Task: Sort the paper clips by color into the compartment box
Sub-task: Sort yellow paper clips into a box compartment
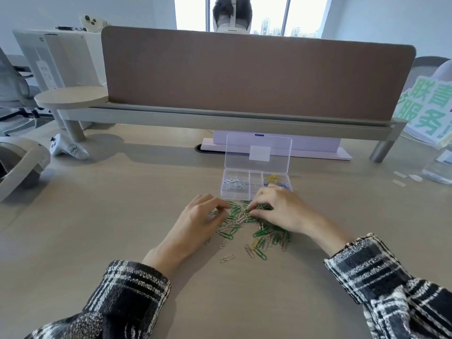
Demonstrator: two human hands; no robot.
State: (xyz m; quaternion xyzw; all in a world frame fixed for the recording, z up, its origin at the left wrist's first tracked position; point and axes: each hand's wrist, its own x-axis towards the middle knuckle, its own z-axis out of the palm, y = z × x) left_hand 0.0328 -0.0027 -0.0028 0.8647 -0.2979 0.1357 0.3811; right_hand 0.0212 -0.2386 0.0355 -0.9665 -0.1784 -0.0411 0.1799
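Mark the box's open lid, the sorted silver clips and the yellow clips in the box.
open lid [237,152], head view, clear panel left of centre.
silver clips [234,184], head view, middle of heap, left compartment.
yellow clips [273,177], head view, middle of bunch, back right compartment.

Long sleeves of a woven check cloth in black, white and grey are worn on both arms. The left sleeve [117,302] is seen at seven o'clock, the right sleeve [391,285] at four o'clock. Broad dark bars are crossed by thin white lines, with speckled grey patches between. The cuffs are cut wide and plainly edged.
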